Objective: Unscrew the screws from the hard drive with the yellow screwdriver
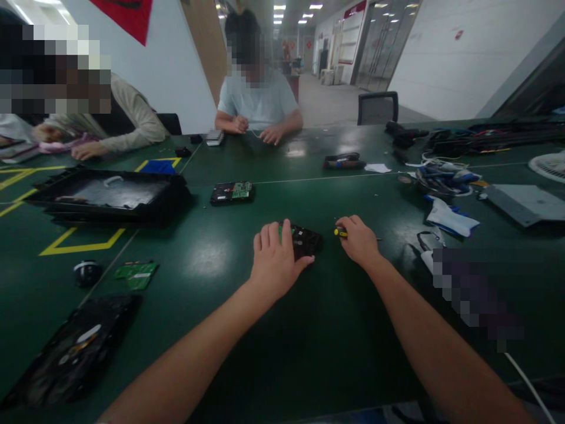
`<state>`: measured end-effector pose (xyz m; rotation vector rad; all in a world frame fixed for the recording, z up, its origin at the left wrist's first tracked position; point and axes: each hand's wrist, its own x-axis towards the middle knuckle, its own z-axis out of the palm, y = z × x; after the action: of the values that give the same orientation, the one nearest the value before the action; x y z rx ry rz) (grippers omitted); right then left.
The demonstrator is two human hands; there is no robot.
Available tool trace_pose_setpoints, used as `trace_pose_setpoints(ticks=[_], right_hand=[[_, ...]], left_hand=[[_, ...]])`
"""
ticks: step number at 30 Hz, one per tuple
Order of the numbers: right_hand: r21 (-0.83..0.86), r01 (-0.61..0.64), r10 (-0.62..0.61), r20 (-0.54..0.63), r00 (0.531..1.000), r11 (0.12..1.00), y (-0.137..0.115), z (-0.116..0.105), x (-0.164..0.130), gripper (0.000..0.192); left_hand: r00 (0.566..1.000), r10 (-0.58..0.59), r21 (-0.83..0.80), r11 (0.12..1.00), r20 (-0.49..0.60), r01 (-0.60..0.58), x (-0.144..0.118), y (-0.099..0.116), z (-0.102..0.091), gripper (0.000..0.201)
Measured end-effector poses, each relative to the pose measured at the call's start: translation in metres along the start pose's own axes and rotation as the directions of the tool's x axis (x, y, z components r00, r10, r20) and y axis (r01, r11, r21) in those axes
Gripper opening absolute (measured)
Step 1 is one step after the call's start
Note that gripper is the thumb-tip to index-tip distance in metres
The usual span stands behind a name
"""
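Far left on the green bench [220,365], an opened black device [73,350] lies at the near edge, a loose green circuit board [136,274] just beyond it, and a black tray [108,197] further back. Now the left hand [276,259]: forearm stretched forward, palm down, fingers together and laid flat over the left part of a small black hard drive [306,240], thumb tucked against its near edge, pinning it to the bench. A second hard drive [232,192], green board up, sits well beyond it. Right hand [359,238]: wrist angled inward, fingers curled tight around a yellow-handled screwdriver [341,232], just right of the pinned drive. Far right, a tangle of cables [441,176] and a grey flat panel [525,203]. Across the bench, a person's two hands [256,131] rest on the surface.
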<state>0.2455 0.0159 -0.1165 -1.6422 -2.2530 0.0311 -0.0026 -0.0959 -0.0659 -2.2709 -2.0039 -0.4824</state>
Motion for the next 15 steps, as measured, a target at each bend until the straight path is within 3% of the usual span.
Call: trace_pose_setpoints(ticks=[5, 11, 15], right_hand=[[0.004, -0.014, 0.014, 0.013, 1.0, 1.0, -0.002, -0.001, 0.001, 0.027], [0.036, -0.002, 0.002, 0.005, 1.0, 0.999, 0.0, 0.001, 0.001, 0.026], [0.082, -0.008, 0.014, -0.08, 0.997, 0.997, 0.002, 0.003, 0.002, 0.029]], left_hand=[[0.986, 0.167, -0.047, 0.985, -0.021, -0.168, -0.032, 0.017, 0.017, 0.056], [0.984, 0.175, -0.049, 0.983, -0.042, -0.177, -0.021, 0.022, 0.029, 0.045], [0.983, 0.18, -0.05, 0.982, -0.042, -0.182, -0.02, 0.017, 0.031, 0.04]])
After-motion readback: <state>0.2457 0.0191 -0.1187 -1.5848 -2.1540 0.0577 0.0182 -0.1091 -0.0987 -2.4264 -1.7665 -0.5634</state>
